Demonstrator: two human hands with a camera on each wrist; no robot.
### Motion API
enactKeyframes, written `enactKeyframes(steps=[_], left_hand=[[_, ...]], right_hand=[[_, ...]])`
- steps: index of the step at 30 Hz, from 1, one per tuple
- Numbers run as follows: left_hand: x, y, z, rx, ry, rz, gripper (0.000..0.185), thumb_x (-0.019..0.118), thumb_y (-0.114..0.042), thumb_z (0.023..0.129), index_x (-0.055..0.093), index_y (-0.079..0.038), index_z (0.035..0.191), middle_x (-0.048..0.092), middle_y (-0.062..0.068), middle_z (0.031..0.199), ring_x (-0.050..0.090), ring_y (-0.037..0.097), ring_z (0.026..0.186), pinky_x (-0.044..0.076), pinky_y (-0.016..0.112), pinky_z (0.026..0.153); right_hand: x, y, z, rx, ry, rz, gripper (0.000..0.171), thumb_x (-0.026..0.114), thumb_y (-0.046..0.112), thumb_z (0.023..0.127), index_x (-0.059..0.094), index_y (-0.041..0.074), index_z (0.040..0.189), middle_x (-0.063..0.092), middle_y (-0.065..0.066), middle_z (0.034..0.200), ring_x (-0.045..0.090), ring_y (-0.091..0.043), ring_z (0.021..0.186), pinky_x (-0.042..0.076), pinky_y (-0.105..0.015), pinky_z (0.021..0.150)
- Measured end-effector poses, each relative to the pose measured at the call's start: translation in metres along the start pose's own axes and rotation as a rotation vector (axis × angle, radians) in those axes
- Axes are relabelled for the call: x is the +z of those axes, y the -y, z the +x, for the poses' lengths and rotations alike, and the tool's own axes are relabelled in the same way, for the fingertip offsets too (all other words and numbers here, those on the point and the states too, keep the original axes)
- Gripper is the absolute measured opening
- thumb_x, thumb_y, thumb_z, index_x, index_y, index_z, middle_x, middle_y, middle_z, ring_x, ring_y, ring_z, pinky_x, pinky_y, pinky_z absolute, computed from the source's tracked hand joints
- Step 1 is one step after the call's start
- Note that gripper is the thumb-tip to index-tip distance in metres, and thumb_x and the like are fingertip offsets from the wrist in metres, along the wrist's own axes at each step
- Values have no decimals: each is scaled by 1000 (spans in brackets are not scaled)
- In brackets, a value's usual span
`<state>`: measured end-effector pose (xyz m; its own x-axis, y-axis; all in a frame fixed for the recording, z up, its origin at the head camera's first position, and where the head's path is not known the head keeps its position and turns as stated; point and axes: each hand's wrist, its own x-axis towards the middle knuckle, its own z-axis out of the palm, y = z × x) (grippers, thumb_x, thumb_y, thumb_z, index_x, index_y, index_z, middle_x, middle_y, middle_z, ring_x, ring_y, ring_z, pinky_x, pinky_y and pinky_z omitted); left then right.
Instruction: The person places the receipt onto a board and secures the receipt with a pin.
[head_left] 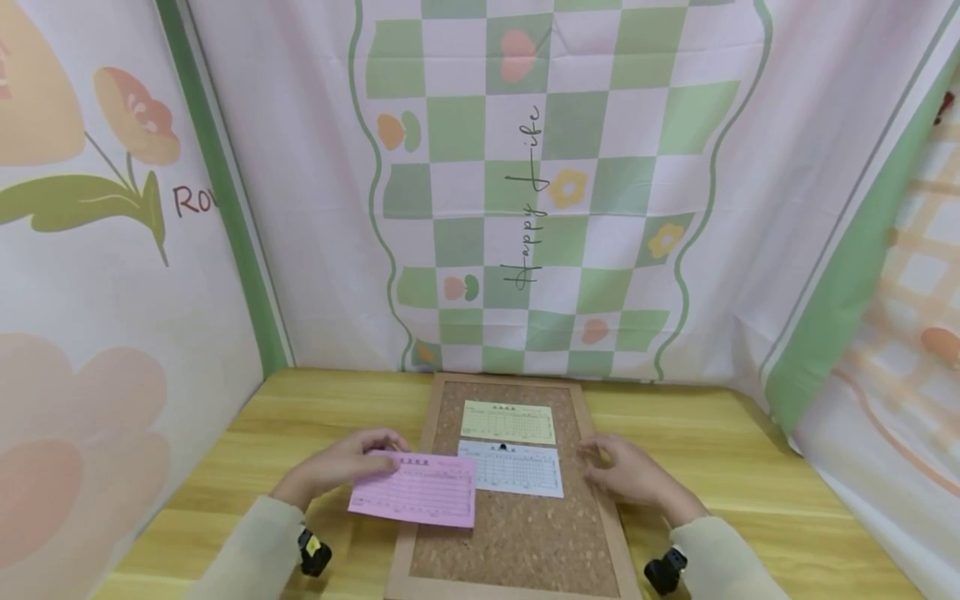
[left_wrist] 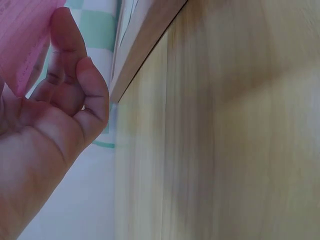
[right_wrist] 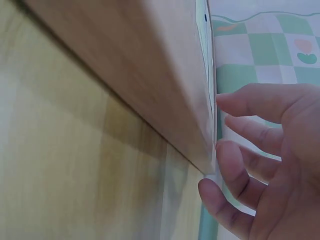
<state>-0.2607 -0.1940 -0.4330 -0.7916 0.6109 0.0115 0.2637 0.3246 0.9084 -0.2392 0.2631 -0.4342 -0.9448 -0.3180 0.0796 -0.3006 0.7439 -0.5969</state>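
**Sleeves and wrist gear**

Two bare hands, left hand (head_left: 337, 468) and right hand (head_left: 630, 472), no rings or gloves. Long pale cream sleeves (head_left: 251, 550) of soft cloth, reaching to both wrists. Small black camera unit (head_left: 313, 553) strapped under the left wrist, with a yellow mark; a like black unit (head_left: 664, 572) under the right.
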Motion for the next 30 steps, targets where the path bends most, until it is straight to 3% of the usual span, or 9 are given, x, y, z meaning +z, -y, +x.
enactKeyframes(steps=[7, 15, 23, 30], left_hand=[[9, -5, 8, -2, 27, -30, 27, 63, -20, 97, 63, -8, 120, 65, 12, 107, 64, 28, 91, 53, 40, 78], [18, -12, 15, -10, 49, -79, 26, 65, -17, 96, 62, -7, 120, 64, 13, 106, 66, 27, 87, 56, 37, 74], [28, -14, 25, 3, 73, -91, 26, 66, -18, 96, 62, -7, 120, 64, 13, 107, 66, 27, 88, 56, 38, 75], [37, -20, 35, 15, 91, -95, 25, 66, -16, 95, 63, -8, 119, 65, 12, 107, 66, 26, 87, 56, 37, 74]], right_hand=[[2, 4, 1, -56, 15, 102, 35, 71, 10, 92, 63, -3, 123, 68, -13, 116, 58, -40, 115, 41, -61, 99], [3, 14, 3, -108, 93, 198, 39, 68, 10, 94, 59, -8, 127, 67, -15, 113, 61, -36, 107, 50, -47, 88], [9, 27, 2, -91, 191, 270, 39, 67, 21, 98, 60, -3, 128, 68, -11, 110, 62, -27, 101, 52, -44, 83], [14, 42, 3, -140, 270, 350, 40, 65, 24, 99, 60, -1, 129, 67, -10, 110, 62, -28, 101, 53, -37, 74]])
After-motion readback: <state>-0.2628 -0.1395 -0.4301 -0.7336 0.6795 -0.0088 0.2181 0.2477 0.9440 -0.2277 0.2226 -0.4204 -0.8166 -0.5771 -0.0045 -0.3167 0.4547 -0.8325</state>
